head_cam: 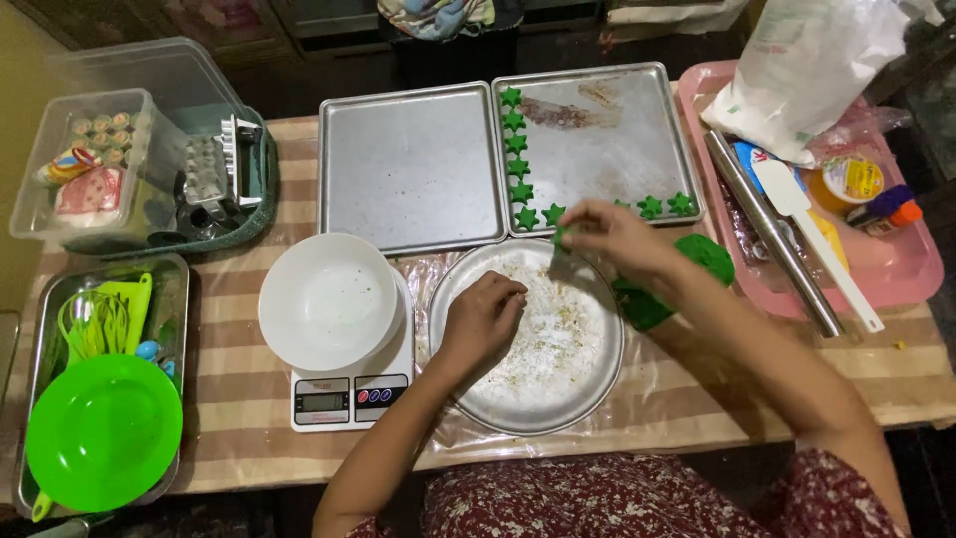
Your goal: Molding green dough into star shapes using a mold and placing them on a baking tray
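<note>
1. Hands: right hand (609,231) sits centre frame, just above the round metal pan (526,339), fingertips pinched shut on a small green dough star (559,237). Left hand (483,317) rests on the pan's left part, fingers curled in loosely; can't tell if anything's under them.
2. Step, by my read: stars are being carried over to the right baking tray (597,139). Star in hand hangs at the tray's lower edge, beside the last one in the row.
3. Tray so far: column of green stars (515,149) down its left edge, a few more along the bottom edge w/ a gap mid-row.
4. Next move prob. needs a light set-down in that gap, flat, not touching neighbours, w/o squashing the points.
5. Green dough lump (703,254) lies right of the pan, partly behind the right forearm. Left baking tray (410,164) holds nothing.
6. White bowl (331,299) on a digital kitchen scale (351,394), lower centre-left.
7. Packages: white plastic bag (812,60) upper right, printed markings too small to tell; small round tub w/ yellow label (846,179) and small bottle w/ orange cap (891,211) in the pink tray (896,264), right. Clear plastic box (95,164) upper left holds small packets, red-and-white.
</note>
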